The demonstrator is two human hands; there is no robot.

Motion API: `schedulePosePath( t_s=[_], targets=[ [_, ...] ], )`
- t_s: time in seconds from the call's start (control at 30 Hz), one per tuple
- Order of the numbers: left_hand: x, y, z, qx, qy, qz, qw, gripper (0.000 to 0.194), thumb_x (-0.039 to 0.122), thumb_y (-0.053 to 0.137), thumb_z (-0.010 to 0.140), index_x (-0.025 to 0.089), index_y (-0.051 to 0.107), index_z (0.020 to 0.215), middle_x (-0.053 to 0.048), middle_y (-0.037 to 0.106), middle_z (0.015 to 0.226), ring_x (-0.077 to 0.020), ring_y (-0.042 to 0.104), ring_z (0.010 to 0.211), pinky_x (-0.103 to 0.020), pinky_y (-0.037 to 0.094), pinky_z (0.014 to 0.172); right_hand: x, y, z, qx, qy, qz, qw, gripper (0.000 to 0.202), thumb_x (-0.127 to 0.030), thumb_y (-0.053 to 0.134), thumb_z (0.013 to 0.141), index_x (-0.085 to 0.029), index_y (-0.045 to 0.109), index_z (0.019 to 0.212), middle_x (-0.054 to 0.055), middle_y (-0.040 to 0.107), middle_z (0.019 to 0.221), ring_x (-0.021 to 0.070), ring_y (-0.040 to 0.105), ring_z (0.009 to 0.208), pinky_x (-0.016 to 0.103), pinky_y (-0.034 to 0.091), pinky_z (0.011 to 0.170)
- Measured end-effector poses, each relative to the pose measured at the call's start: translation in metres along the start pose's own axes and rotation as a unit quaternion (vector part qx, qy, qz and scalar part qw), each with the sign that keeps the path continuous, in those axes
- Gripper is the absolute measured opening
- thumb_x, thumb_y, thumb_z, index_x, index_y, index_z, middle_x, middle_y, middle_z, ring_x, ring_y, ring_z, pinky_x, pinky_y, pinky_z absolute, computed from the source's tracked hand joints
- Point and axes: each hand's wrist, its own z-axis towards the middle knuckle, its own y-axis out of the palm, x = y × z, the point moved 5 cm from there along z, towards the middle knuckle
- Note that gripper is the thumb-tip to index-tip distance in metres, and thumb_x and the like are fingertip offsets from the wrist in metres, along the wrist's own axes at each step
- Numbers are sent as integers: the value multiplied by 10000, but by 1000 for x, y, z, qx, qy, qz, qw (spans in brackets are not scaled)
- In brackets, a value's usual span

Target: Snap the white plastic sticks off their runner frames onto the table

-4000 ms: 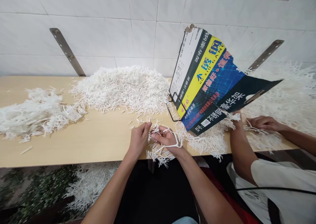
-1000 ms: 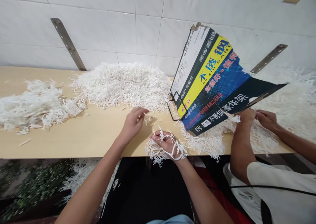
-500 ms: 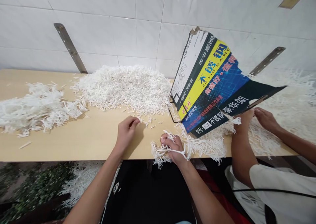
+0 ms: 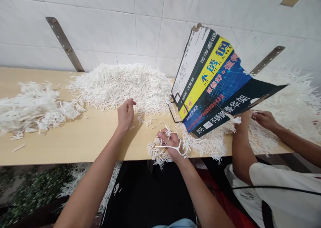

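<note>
My left hand (image 4: 126,115) is closed with its fingertips together, at the near edge of a large heap of thin white plastic sprigs (image 4: 125,84). Whatever it may pinch is hidden. Lower and to the right, my right hand (image 4: 171,145) grips a bunch of white branched plastic sprigs (image 4: 158,151), some draped over the fingers and wrist. A few short loose bits (image 4: 147,121) lie on the tabletop (image 4: 100,137) between the two hands. Beside my right hand, more sprigs (image 4: 208,144) spread along the table's front edge.
A bent printed cardboard sheet (image 4: 213,84) stands on the right, with a black wire frame (image 4: 175,114) at its foot. Beyond it are another person's hand (image 4: 265,120) and more white sprigs (image 4: 296,110). A smaller heap (image 4: 32,110) lies left; a tiled wall (image 4: 100,30) rises behind.
My left hand has moved away from me, from the loose bits up to the edge of the large heap. My right hand stays low, still gripping its bunch. The view has shifted slightly.
</note>
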Motion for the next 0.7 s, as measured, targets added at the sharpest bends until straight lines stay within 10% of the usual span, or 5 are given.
schedulePosePath(
  t_s=[0.23, 0.37, 0.47, 0.7],
  targets=[
    [33, 7, -26, -74, 209, 118, 968, 270, 377, 564, 967, 219, 757, 861, -120, 727, 1252, -332, 564, 1268, -473, 400, 1098, -2, 0, 1, 21, 3, 26, 999, 408, -585, 770, 797, -204, 623, 801, -47, 476, 564, 111, 410, 482, 241, 299, 461],
    [36, 17, -77, -201, 22, -59, 978, 404, 513, 490, 1012, 217, 766, 1017, -91, 761, 1033, -253, 680, 981, -337, 507, 883, -2, -1, 0, 47, 4, 84, 995, 428, -564, 809, 767, -206, 655, 944, -22, 590, 630, 140, 539, 528, 232, 397, 459],
    [34, 33, -116, -304, -100, -164, 933, 463, 611, 569, 950, 196, 769, 1006, -59, 739, 893, -214, 659, 814, -274, 497, 731, -4, 0, -2, 30, -13, 96, 995, 391, -502, 819, 784, -218, 666, 1005, -1, 659, 734, 152, 603, 583, 246, 473, 506],
    [35, 29, -130, -303, -86, -105, 943, 371, 511, 662, 915, 190, 779, 771, -55, 724, 751, -193, 613, 692, -256, 440, 657, -12, 4, -7, 50, -56, -33, 997, 305, -491, 749, 834, -220, 697, 963, 18, 673, 770, 185, 637, 655, 293, 552, 594]
  ],
)
